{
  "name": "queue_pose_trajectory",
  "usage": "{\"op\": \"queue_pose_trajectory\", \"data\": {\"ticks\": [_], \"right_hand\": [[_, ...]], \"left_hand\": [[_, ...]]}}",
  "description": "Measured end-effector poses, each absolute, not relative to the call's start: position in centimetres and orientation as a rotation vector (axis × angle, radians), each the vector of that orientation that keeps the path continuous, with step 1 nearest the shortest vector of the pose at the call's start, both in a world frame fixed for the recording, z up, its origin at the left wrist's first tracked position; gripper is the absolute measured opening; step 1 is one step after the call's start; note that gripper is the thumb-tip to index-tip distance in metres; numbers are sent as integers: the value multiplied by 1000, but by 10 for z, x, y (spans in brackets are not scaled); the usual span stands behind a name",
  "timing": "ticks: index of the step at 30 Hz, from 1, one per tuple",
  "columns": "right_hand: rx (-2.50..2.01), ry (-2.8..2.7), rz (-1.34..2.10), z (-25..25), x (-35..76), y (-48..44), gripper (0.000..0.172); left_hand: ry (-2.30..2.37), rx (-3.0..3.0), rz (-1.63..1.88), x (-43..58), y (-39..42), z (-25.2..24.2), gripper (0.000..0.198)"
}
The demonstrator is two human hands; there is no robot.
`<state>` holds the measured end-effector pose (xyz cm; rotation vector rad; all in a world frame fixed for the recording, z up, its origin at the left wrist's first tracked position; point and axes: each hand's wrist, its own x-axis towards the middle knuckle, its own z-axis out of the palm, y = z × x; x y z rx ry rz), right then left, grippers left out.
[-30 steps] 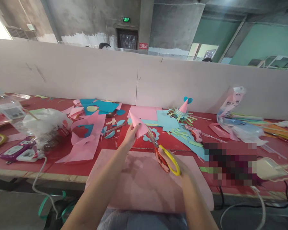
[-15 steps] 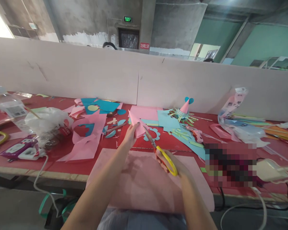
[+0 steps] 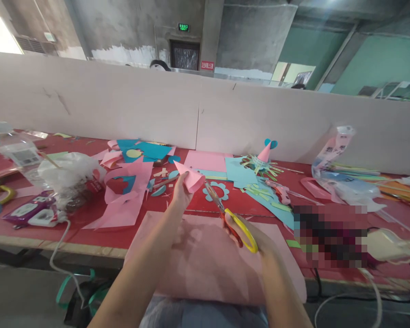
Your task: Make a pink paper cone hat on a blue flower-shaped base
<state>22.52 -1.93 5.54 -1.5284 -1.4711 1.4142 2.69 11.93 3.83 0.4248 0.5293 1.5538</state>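
My left hand [image 3: 182, 193] grips a pink paper cone [image 3: 191, 178], its point to the upper left and its wide end toward the right. In my right hand [image 3: 234, 230] is a pair of scissors [image 3: 241, 230] with yellow and red handles. The blades point up and left, with their tips close to the cone's wide end. Beneath the blades lies a light blue scalloped paper ring [image 3: 209, 193] on red board. A large pink sheet [image 3: 205, 264] covers the table edge under my forearms.
A small pink cone on fringed paper [image 3: 264, 154] stands at the back right, near a pink glue gun [image 3: 283, 195]. Pink cut-out paper [image 3: 130, 212], a plastic bag [image 3: 68, 171] and a clear bottle [image 3: 18, 146] lie left. A white partition [image 3: 140, 109] runs behind.
The cone has shifted slightly left and turned, so its wide end now faces the scissors. The scissors have drawn back a little to the lower right, off the cone's edge.
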Motion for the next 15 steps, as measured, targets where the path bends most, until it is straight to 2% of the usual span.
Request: {"op": "queue_pose_trajectory", "data": {"ticks": [5, 15], "right_hand": [[-1515, -1440, 1426, 53, 220, -14, 31], [-1492, -1415, 1462, 55, 223, -17, 29]], "left_hand": [[469, 546, 1429, 31, 112, 41, 38], [566, 532, 1391, 31, 109, 41, 27]]}}
